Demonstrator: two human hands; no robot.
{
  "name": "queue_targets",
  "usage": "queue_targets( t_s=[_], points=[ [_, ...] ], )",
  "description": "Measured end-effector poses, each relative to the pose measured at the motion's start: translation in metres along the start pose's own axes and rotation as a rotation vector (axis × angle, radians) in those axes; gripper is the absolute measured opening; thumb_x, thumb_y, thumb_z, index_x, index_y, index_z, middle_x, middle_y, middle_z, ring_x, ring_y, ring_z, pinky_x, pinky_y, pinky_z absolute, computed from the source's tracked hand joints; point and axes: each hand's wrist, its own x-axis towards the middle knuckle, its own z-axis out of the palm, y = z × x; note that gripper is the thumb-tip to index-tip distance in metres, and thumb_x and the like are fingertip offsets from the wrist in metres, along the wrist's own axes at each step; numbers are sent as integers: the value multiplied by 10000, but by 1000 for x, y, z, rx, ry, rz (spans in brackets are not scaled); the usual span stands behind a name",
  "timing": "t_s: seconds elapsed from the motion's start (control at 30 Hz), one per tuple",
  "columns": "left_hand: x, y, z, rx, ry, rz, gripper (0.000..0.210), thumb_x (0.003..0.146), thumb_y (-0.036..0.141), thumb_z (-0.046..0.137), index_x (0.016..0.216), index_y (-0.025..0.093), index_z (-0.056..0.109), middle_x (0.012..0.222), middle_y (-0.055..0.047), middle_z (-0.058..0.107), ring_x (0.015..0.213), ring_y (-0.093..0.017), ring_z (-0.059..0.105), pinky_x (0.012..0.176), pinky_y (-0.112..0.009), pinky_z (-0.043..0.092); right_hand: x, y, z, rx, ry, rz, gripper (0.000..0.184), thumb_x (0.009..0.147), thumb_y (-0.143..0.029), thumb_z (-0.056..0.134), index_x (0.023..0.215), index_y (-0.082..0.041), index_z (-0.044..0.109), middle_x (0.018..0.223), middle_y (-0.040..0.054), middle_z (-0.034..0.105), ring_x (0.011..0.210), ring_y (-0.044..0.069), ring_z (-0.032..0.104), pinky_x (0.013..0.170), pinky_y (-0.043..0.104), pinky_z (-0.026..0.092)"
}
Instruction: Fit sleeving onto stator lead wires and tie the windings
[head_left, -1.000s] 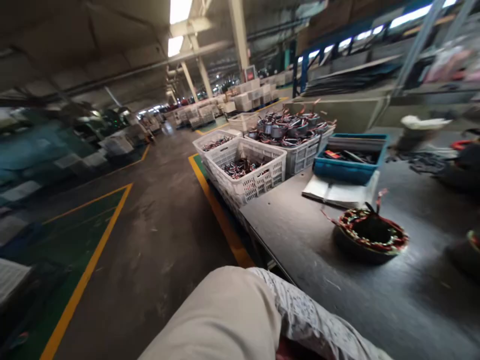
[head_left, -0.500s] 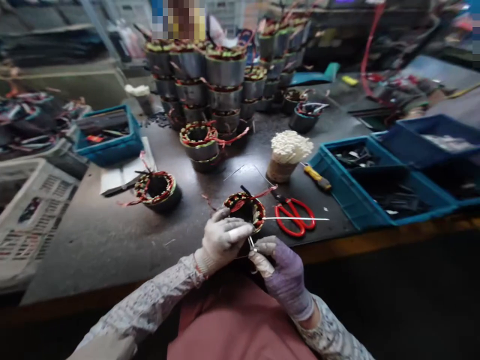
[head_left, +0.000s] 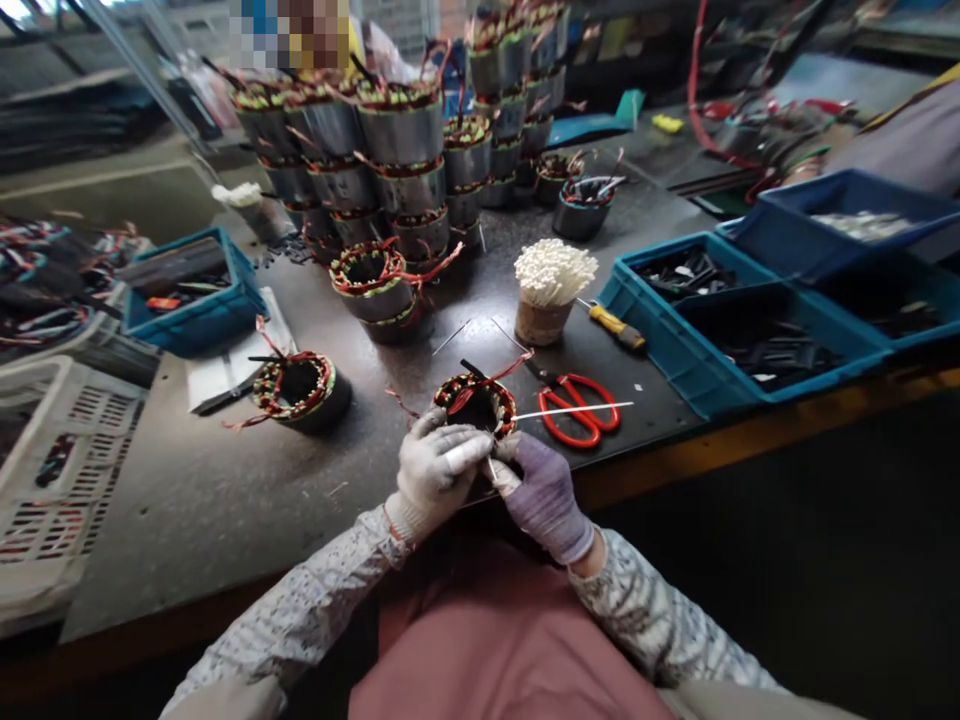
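A motor stator (head_left: 511,404) with copper windings, red leads and a black sleeve stands at the bench's front edge. My left hand (head_left: 441,466), in a whitish glove, is closed against its near side, fingers on the rim. Opposite it, my right hand (head_left: 546,492), in a purple glove, pinches a thin white cable tie (head_left: 492,468) close to the left fingertips. What lies between the fingertips is partly hidden. Another white cable tie (head_left: 577,409) sticks out from the stator's right side, over the red-handled scissors (head_left: 577,440).
A cup of white cable ties (head_left: 551,285) and a yellow-handled screwdriver (head_left: 616,327) stand beyond the scissors. Blue bins (head_left: 705,385) with black parts are right. Stacked stators (head_left: 401,135) rise behind; a single stator (head_left: 322,400) and white crate (head_left: 112,440) are left. A co-worker's sleeve (head_left: 900,135) shows far right.
My right hand has moved up and left, closer to the left hand and the stator's rim. The small loop seen between the hands is now mostly covered. The whole view has shifted.
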Motion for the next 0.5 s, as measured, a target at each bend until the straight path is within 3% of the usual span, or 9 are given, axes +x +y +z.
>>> queue_targets(
  t_s=[0.17,0.27,0.37,0.43,0.5],
  points=[
    [1,-2,-2,20,-40,16,196,929,221,486,907,231,680,859,-13,781,799,-126,731,915,-355,485,11,8,5,-219,-10,-186,112,925,-218,551,881,-151,629,781,74,672,688,161,634,610,259,477],
    [3,-2,-3,4,-56,0,191,935,231,496,933,227,687,862,-19,778,780,-127,728,888,-346,503,14,2,-9,-336,-75,-366,185,931,-213,513,776,-158,599,712,61,627,586,142,555,518,273,381],
    [3,-3,-4,-15,-79,-43,173,938,242,536,1015,231,691,907,-26,780,775,-121,723,862,-320,523,4,-7,-32,-245,-173,-533,209,904,-175,502,701,-184,548,604,10,548,506,117,466,474,267,309],
    [3,-5,-5,-23,-107,-54,195,937,258,554,1081,223,680,996,-52,772,847,-130,722,859,-310,530,-1,-14,-47,-103,-179,-481,167,870,-149,539,710,-190,558,634,10,586,523,107,490,482,248,333],
    [3,-8,-6,-16,-125,-7,191,935,243,543,1059,232,688,1080,-62,754,919,-141,714,859,-313,529,1,-20,-52,158,-154,-210,155,863,-163,545,714,-193,574,674,21,627,535,104,522,483,230,370]
  ],
)
